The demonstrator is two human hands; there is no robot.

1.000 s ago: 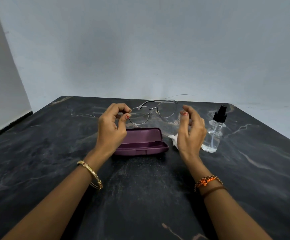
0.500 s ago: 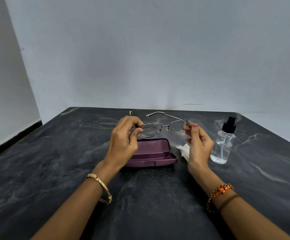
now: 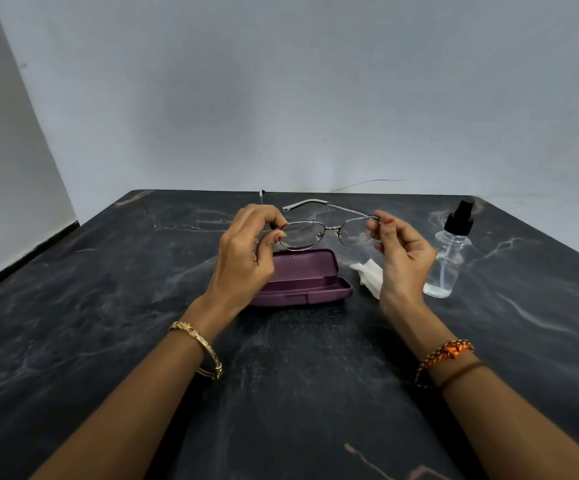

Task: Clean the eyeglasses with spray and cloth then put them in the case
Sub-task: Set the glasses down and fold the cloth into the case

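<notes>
No legible text, label or number on any object in view

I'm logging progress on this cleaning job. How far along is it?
Done: the purple case lies open on the dark marble table. In hand: left hand and right hand pinch the metal-framed eyeglasses above it, temples unfolded. Whether the clear spray bottle and white cloth were used is unclear. Left: folding, casing.

Glasses (image 3: 329, 230) look like thin shiny metal wire from my end, case (image 3: 310, 277) is matte purple plastic, bottle (image 3: 445, 268) clear plastic, table (image 3: 298, 375) dark marble-look stone.
</notes>
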